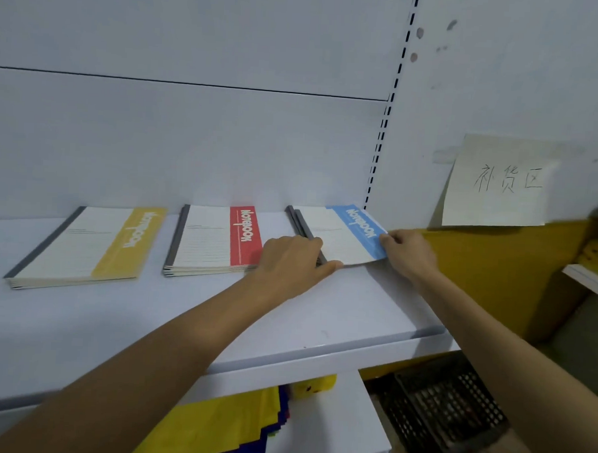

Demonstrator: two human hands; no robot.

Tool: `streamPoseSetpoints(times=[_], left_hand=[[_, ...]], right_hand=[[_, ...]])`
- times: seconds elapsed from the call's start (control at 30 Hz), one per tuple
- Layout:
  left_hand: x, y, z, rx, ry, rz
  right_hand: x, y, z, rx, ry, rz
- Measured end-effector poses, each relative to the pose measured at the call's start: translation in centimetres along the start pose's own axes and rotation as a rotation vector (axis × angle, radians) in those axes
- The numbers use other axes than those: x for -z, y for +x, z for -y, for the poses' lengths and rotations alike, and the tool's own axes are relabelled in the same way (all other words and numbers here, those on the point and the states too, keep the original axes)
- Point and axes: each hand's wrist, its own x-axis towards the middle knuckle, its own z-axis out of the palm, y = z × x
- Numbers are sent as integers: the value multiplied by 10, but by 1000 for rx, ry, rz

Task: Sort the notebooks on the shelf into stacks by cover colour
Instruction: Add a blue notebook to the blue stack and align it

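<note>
Three notebook stacks lie on the white shelf (184,317). At the left is the yellow-striped stack (84,244), in the middle the red-striped stack (211,239), at the right the blue-striped stack (341,235). My left hand (289,260) lies against the near left corner and grey spine of the blue stack, thumb under the front edge of its top cover. My right hand (409,251) pinches the near right corner of the blue stack at its blue stripe.
A handwritten paper sign (498,183) hangs on the wall at right above a yellow panel (494,269). Below the shelf lie coloured paper sheets (234,425) and a black mesh basket (447,404). A slotted upright (384,127) marks the shelf's right end.
</note>
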Motion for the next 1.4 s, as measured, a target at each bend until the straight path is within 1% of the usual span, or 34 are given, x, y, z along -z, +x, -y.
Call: streamPoseSetpoints(times=[0.1,0.2,0.3,0.4,0.63,0.93,1.03,1.2,1.27,1.3,1.4], left_hand=[[-10,6,2,53,4,7],[-12,9,3,98,17,22],[-11,14,4,112,45,44],[-12,17,5,122,41,56],[-8,17,4,110,60,72],[-8,20,8,143,-25,91],[-5,20,6,176,-51,128],[-4,18,-7,183,21,195],[-5,15,-11,194,-41,207],[-5,13,-11,205,-127,215],[0,2,-10,257,-527,217]], right_hand=[[-6,9,0,41,-168,118],[-9,10,3,109,-239,147],[-12,6,8,167,-218,132],[-15,5,15,205,-231,164],[-21,4,15,217,-266,180],[-26,9,19,179,-236,201],[-29,14,15,192,-226,199],[-34,12,14,187,-172,171],[-33,12,13,184,-154,158],[-30,13,13,185,-136,151],[-16,10,13,159,-47,153]])
